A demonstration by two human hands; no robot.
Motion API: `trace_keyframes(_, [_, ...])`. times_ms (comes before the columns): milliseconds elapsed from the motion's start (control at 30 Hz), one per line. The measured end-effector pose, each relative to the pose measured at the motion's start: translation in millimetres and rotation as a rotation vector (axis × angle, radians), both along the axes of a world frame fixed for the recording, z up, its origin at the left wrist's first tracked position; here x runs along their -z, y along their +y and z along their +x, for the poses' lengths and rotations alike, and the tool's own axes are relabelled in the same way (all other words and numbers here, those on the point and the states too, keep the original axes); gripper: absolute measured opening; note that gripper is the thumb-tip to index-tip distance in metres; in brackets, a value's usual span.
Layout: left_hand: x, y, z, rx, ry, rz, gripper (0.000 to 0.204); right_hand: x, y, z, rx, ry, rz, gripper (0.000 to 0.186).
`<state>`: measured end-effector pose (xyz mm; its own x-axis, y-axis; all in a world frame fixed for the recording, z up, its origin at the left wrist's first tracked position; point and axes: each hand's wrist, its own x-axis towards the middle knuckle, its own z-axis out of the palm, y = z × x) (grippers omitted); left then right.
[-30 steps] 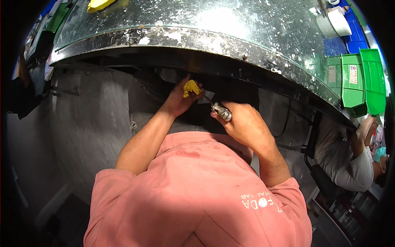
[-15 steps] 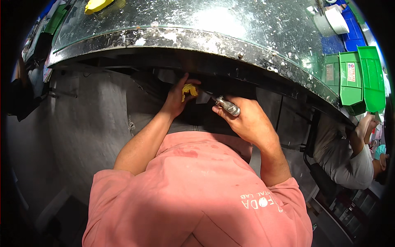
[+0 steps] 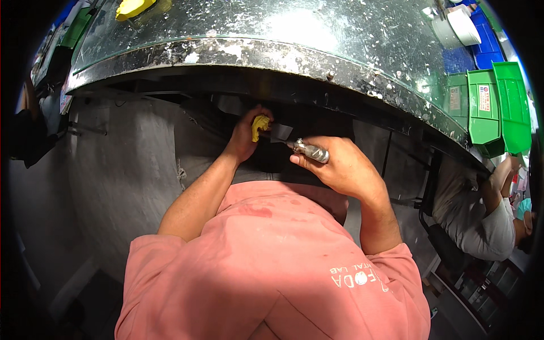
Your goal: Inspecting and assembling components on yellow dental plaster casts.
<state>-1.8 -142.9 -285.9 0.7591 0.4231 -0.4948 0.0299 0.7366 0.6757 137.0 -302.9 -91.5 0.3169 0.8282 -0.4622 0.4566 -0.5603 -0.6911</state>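
Below the front edge of the worktop, my left hand [image 3: 247, 133] has its fingers closed on a crumpled-looking yellow piece [image 3: 259, 126]. My right hand [image 3: 334, 164] is to its right, gripping a shiny metal-handled tool [image 3: 310, 151]; a thin part of the tool points up-left toward the yellow piece. Whether the tip touches it I cannot tell. A pale grey flat patch [image 3: 281, 132] shows between my hands, too dark to identify.
The scuffed glass-topped worktop [image 3: 226, 50] spans the top, with a yellow item [image 3: 131, 8] at left. At right stand green bins [image 3: 511, 107], a blue bin [image 3: 487, 45] and a white tub [image 3: 464, 29]. A co-worker [image 3: 476, 226] sits at right; another person [image 3: 28, 130] shows at far left.
My right hand and the tool have shifted slightly right since a second ago, and the tool's handle lies more level. My left hand has dipped slightly, still holding the yellow piece.
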Motion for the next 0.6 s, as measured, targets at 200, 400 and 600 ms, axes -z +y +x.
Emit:
trace_keyframes(200, [1, 1, 1, -0.015, -0.075, -0.054, 0.034, 2, 0, -2, -0.029, 0.029, 0.022, 0.033])
trace_keyframes(400, [-1, -2, -1, -0.055, -0.084, -0.115, 0.035, 3, 1, 1, -0.046, 0.052, 0.002, 0.032])
trace_keyframes(600, [-12, 8, -3, 0.004, -0.137, -0.538, 0.039, 1, 2, -1, 0.025, 0.045, -0.051, 0.033])
